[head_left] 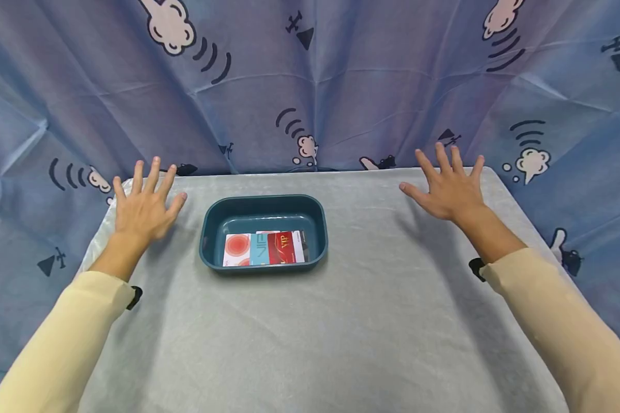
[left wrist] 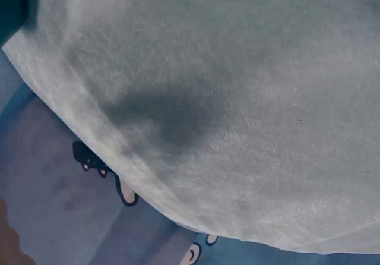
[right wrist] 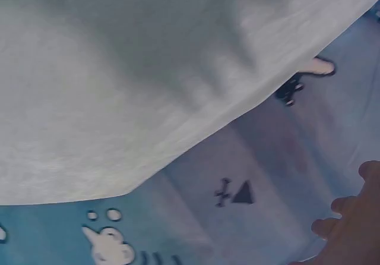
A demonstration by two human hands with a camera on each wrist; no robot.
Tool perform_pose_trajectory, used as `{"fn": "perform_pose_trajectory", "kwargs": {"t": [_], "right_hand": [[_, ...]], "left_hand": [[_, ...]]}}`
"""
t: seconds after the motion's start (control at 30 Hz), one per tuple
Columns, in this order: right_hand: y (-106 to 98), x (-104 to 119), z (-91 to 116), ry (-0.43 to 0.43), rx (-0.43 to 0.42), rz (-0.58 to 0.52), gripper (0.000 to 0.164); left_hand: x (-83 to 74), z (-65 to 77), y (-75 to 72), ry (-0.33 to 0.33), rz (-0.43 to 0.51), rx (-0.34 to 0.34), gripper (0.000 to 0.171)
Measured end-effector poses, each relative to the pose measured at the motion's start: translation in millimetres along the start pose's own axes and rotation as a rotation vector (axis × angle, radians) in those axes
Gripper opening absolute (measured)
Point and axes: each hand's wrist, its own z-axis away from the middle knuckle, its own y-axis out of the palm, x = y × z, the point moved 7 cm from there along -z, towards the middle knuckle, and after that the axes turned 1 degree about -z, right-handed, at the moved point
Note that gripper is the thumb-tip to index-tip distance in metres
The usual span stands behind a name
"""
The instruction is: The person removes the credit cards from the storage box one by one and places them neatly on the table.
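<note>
A dark teal rectangular tray (head_left: pixel 260 222) sits on the cloth-covered table, left of centre. Inside it overlap several flat cards: a white card with red circles (head_left: pixel 237 245), a light blue card (head_left: pixel 259 255) and a red card (head_left: pixel 281 248), among others partly covered. To the tray's left my left hand (head_left: pixel 143 212) hovers, palm down, fingers spread and holding nothing. Well to the right of the tray, my right hand (head_left: pixel 452 192) is likewise held above the table with spread fingers. Part of the right hand (right wrist: pixel 353 226) shows in the right wrist view's lower corner.
Light grey cloth covers the table (head_left: pixel 341 332). A blue patterned curtain (head_left: pixel 367 86) hangs behind and along both sides. Dark bands (head_left: pixel 476 269) circle both wrists near the pale sleeves (head_left: pixel 542 310). The tray's corner (left wrist: pixel 12 6) shows in the left wrist view.
</note>
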Motion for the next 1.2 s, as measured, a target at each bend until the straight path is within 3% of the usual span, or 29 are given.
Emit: {"fn": "perform_pose_trajectory", "kwargs": {"t": [0.17,0.6,0.93,1.2], "right_hand": [[-7.5,34.1,3.9,-0.095,-0.022,0.001,0.088],[-15.5,113.7,9.9,-0.390,-0.009,-0.020,0.086],[-16.9,164.3,19.9,-0.605,-0.016,-0.099,0.082],[-6.2,197.2,19.2,-0.638,0.118,-0.275,0.075]], "left_hand": [[-12.2,4.1,1.7,0.060,0.030,-0.006,0.069],[-57.7,23.8,15.2,0.340,0.121,0.064,0.076],[-68.7,33.3,26.2,0.394,0.122,0.124,0.077],[-66.0,37.5,33.7,0.399,0.119,0.158,0.075]]}}
